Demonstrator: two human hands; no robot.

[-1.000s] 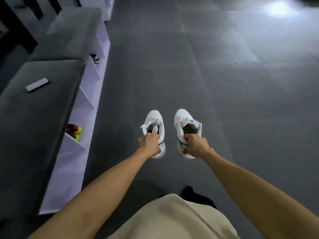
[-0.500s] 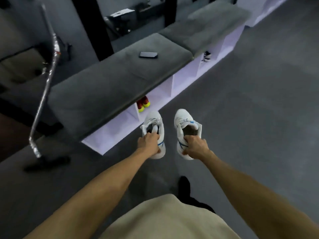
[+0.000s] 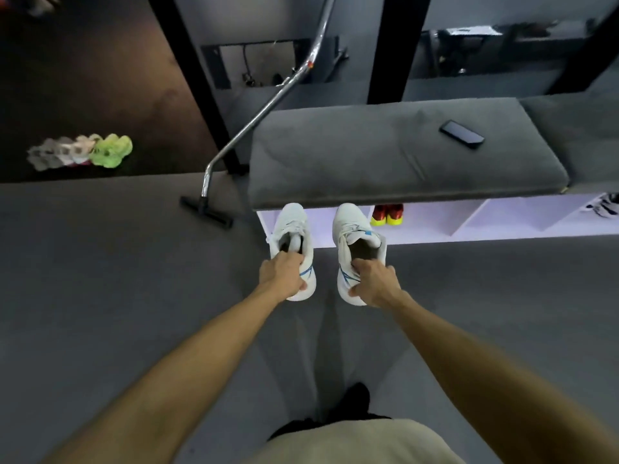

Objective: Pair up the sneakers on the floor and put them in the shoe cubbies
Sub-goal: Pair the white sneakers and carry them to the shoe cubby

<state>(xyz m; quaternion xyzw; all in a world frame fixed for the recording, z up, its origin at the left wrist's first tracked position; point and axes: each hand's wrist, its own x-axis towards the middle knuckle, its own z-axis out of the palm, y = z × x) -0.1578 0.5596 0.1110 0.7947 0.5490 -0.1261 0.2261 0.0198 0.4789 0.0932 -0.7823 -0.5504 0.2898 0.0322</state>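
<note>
In the head view, a white sneaker (image 3: 292, 242) is held by the left hand (image 3: 284, 275) and its pair (image 3: 357, 244) by the right hand (image 3: 374, 282). On both, the fingers are clamped over the heel collar. Both sneakers are carried in the air, toes toward the leftmost cubby (image 3: 321, 226) under the bench (image 3: 385, 155). They are judged light and soft on top, with a stiffer heel, so the heel is the good place for holding.
</note>
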